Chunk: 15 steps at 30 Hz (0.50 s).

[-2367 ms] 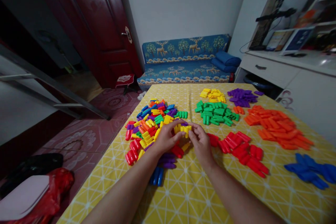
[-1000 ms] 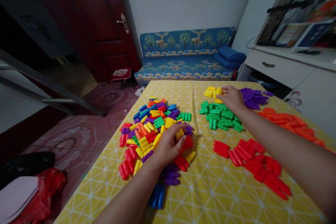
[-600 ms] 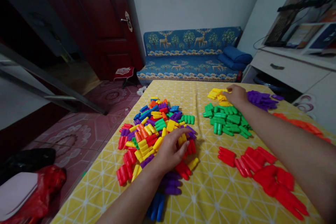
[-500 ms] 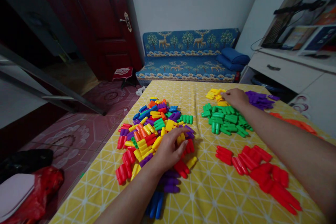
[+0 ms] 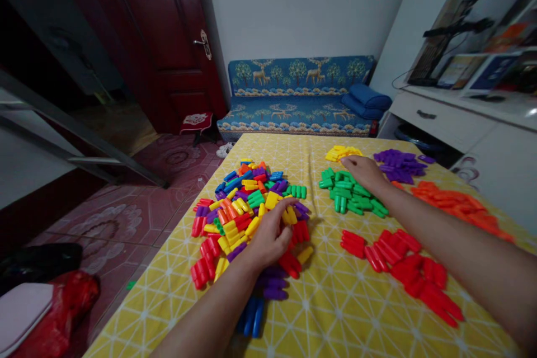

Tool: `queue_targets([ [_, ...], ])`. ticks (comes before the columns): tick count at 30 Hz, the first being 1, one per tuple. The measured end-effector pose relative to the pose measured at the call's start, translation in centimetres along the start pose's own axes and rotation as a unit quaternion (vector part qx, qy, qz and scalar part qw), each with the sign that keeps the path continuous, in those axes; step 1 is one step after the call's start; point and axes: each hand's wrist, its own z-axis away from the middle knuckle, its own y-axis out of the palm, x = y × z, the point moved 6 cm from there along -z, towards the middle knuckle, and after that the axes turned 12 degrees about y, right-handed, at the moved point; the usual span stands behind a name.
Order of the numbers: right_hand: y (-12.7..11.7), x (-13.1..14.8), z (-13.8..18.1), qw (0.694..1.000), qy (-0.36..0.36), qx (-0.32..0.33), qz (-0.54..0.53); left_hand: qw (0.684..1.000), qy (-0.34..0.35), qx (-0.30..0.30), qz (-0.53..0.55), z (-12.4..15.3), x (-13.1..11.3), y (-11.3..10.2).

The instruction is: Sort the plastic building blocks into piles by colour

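Observation:
My left hand (image 5: 271,235) rests on a mixed pile of plastic bullet-shaped building blocks (image 5: 239,208). Its thumb and fingers are apart, and a yellow block (image 5: 289,215) shows in the gap between them. My right hand (image 5: 364,172) reaches over the back of the green blocks (image 5: 356,196), close to the near edge of the yellow blocks (image 5: 340,152). The fingers are curled together there, and no block shows in them. Under my right forearm, red blocks (image 5: 390,249) lie spread out, and orange blocks (image 5: 457,207) lie beyond it.
Purple blocks (image 5: 398,165) lie at the table's far right. A yellow patterned cloth (image 5: 327,302) covers the table. Behind it stands a blue sofa (image 5: 289,106); a white cabinet (image 5: 453,123) is at the right. A red stool (image 5: 197,122) stands by the door.
My right hand has drawn back slightly from the yellow blocks, toward me and to the left. My left hand stays at the same spot on the mixed pile. The view has shifted slightly.

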Motion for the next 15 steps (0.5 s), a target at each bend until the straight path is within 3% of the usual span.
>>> queue_targets([
  [4,0.8,4.7,7.8,0.967,-0.098,0.05,-0.228,1.0,-0.001,-0.021,0.014,-0.1,0.4,0.1],
  [9,4.8,6.8,17.2,0.924,-0.038,0.118,-0.362,0.997,0.002,-0.059,0.056,-0.2,1.6,0.4],
  [12,6.1,6.6,19.9,0.91,-0.01,0.103,-0.4,0.994,0.005,-0.055,0.095,-0.2,1.8,0.7],
  [15,6.3,6.1,20.6,0.906,0.001,0.073,-0.417,0.987,0.014,-0.047,0.152,-0.4,1.5,0.9],
])
